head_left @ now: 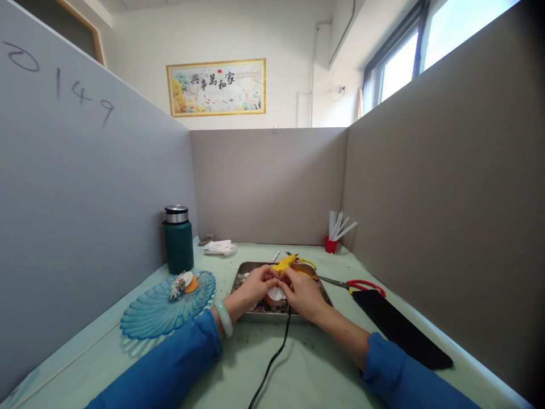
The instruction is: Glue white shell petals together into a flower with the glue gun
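My left hand and my right hand meet above a metal tray, their fingertips pinched together. Between and just below the fingers shows a small flat white piece; the fingers cover part of it, and its exact kind is unclear. Small mixed pieces lie in the tray under my hands. Directly behind my fingertips is a yellow glue gun, partly hidden by them. A black cord runs from the tray toward the front edge.
To the left, a blue scalloped plate bears a small cluster of shell-like pieces. Behind it stands a green bottle. Red-handled scissors and a black flat sheet lie right. White sticks fill a red cup.
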`<state>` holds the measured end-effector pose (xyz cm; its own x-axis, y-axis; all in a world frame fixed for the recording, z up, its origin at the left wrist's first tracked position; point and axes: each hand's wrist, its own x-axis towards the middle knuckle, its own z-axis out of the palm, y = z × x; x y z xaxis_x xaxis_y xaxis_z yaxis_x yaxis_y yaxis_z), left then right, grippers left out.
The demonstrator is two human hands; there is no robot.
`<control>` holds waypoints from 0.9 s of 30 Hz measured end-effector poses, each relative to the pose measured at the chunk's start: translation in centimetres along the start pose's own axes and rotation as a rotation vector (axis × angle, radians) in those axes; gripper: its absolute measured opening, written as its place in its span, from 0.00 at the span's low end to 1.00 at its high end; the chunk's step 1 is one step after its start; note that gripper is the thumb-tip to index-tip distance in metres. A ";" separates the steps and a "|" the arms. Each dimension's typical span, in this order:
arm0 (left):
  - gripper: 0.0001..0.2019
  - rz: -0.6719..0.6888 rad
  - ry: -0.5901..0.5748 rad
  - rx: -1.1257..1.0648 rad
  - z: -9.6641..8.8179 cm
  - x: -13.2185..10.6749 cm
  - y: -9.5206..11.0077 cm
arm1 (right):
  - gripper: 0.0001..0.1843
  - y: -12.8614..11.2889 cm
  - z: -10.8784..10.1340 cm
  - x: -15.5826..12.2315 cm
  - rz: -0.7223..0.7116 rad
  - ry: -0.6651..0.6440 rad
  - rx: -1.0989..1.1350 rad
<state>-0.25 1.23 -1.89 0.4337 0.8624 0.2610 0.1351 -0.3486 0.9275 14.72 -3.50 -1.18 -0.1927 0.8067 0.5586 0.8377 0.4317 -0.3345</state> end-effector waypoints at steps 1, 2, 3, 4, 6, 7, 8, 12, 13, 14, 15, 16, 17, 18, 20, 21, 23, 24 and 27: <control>0.11 0.011 0.006 0.003 0.0 0.0 0.0 | 0.11 0.0 0.0 0.0 -0.004 0.003 0.002; 0.11 0.021 0.010 0.006 0.0 0.0 0.0 | 0.11 0.1 0.1 0.0 -0.007 0.006 0.002; 0.11 0.025 0.012 0.010 0.0 0.0 0.0 | 0.11 0.1 0.1 0.0 -0.009 0.007 0.002; 0.12 0.026 0.014 0.014 0.0 0.0 0.0 | 0.10 0.1 0.1 0.1 -0.010 0.008 0.002; 0.12 0.018 0.012 0.022 0.0 -0.1 0.1 | 0.10 0.1 0.1 0.1 -0.012 0.007 0.001; 0.12 0.012 0.006 0.023 0.0 -0.2 0.1 | 0.10 0.1 0.1 0.1 -0.012 0.006 0.001; 0.12 0.005 -0.004 0.021 0.0 -0.2 0.2 | 0.10 0.1 0.2 0.1 -0.011 0.007 0.000; 0.14 -0.009 -0.038 0.003 0.0 -0.3 0.4 | 0.09 0.2 0.3 0.1 -0.008 0.014 0.003; 0.14 -0.007 -0.038 0.000 0.0 -0.3 0.3 | 0.10 0.3 0.3 0.1 -0.009 0.018 0.007; 0.14 -0.004 -0.036 -0.003 0.0 -0.3 0.3 | 0.10 0.3 0.3 0.1 -0.010 0.020 0.011; 0.15 -0.003 -0.032 -0.006 0.0 -0.2 0.2 | 0.10 0.3 0.3 0.1 -0.009 0.022 0.013; 0.15 -0.004 -0.030 -0.010 0.0 -0.2 0.1 | 0.10 0.3 0.3 0.1 -0.007 0.023 0.014; 0.15 -0.004 -0.030 -0.015 0.0 -0.1 0.1 | 0.10 0.2 0.3 0.1 -0.004 0.020 0.015; 0.15 -0.002 -0.030 -0.020 0.0 -0.1 0.0 | 0.10 0.2 0.2 0.1 -0.001 0.018 0.014; 0.15 0.001 -0.033 -0.028 0.0 0.0 -0.1 | 0.10 0.1 0.2 0.1 0.002 0.012 0.008; 0.15 0.001 -0.034 -0.029 0.0 0.0 -0.1 | 0.11 0.1 0.1 0.1 0.002 0.010 0.004; 0.15 -0.002 -0.033 -0.025 0.0 0.0 0.0 | 0.11 0.1 0.1 0.1 -0.002 0.012 -0.004; 0.15 0.000 -0.034 -0.024 0.0 -0.1 0.0 | 0.11 0.1 0.1 0.1 -0.004 0.014 -0.007; 0.14 0.019 -0.037 -0.036 0.0 -0.2 0.3 | 0.11 0.2 0.1 0.0 -0.004 0.020 -0.008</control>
<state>-0.25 0.95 -1.67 0.4686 0.8415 0.2688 0.0945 -0.3503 0.9319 14.77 -3.34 -1.32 -0.1860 0.7964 0.5755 0.8410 0.4319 -0.3258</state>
